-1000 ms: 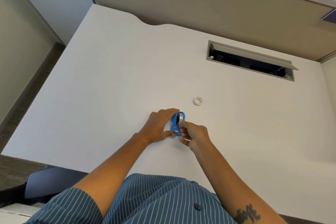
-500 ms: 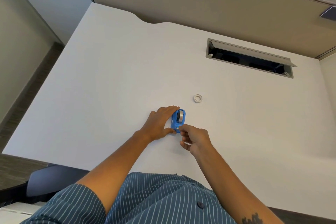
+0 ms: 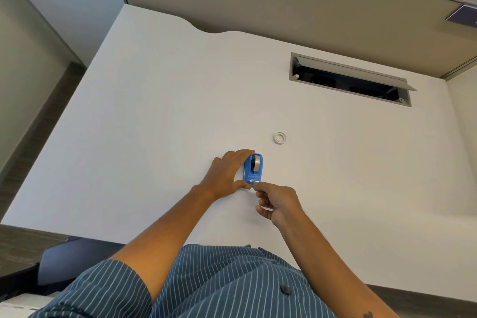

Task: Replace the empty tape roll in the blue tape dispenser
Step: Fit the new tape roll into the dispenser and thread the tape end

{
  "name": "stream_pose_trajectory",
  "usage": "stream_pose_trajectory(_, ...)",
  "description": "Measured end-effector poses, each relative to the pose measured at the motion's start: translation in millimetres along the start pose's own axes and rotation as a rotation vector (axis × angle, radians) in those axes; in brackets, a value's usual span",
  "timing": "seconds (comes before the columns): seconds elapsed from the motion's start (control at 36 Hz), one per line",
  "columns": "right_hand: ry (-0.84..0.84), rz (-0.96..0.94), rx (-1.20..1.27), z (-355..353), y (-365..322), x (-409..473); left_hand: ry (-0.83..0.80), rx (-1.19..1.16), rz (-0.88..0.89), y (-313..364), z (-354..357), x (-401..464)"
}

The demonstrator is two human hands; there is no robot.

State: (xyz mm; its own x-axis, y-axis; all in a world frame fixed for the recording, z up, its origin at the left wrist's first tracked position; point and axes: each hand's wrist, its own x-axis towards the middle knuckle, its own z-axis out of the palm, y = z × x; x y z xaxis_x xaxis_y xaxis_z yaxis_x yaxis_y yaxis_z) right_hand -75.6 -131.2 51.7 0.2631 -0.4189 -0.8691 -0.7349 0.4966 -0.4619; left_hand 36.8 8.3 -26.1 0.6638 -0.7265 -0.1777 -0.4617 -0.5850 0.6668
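Blue tape dispenser (image 3: 253, 168) stands mid-table (image 3: 154, 111), a roll seated in it, with the left hand (image 3: 227, 175) gripping its left side. Right hand (image 3: 277, 202) pinches narrowly at its near cutter end. Empty white core (image 3: 279, 137) lies apart beyond; bare table surrounds, edges far.

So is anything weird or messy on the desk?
Only the little white ring, lying loose on the desk beyond the blue tape dispenser; it looks like an empty tape core. The left hand steadies the dispenser and the right hand pinches at its front.
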Motion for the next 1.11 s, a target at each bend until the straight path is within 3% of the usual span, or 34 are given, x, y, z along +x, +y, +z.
stream_pose_trajectory(1.11,0.031,-0.039,-0.033,9.2,19.7,29.5,-0.004,-0.047,-0.023,2.4,-2.5,0.6)
